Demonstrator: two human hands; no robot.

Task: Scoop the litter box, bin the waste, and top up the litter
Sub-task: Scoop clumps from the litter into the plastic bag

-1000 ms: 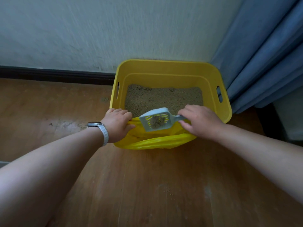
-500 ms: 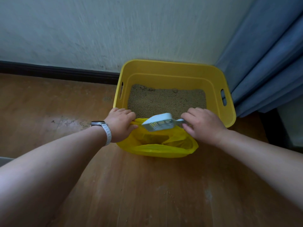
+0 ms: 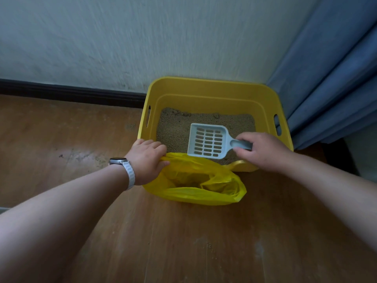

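A yellow plastic litter box, rectangular with rounded corners and slot handles in its side walls, sits on the wooden floor against the pale textured wall, at the corner beside the blue pleated curtain. Fine, grainy beige litter covers its bottom. The right hand has its fingers closed around the handle of a pale grey-blue plastic scoop, whose flat, slotted head is empty and hangs over the litter near the box's front edge. The left hand, a watch with a white band on its wrist, pinches the rim of a thin, crinkled yellow plastic bag, holding it open on the floor against the box's front wall. A few stray grains lie on the floorboards
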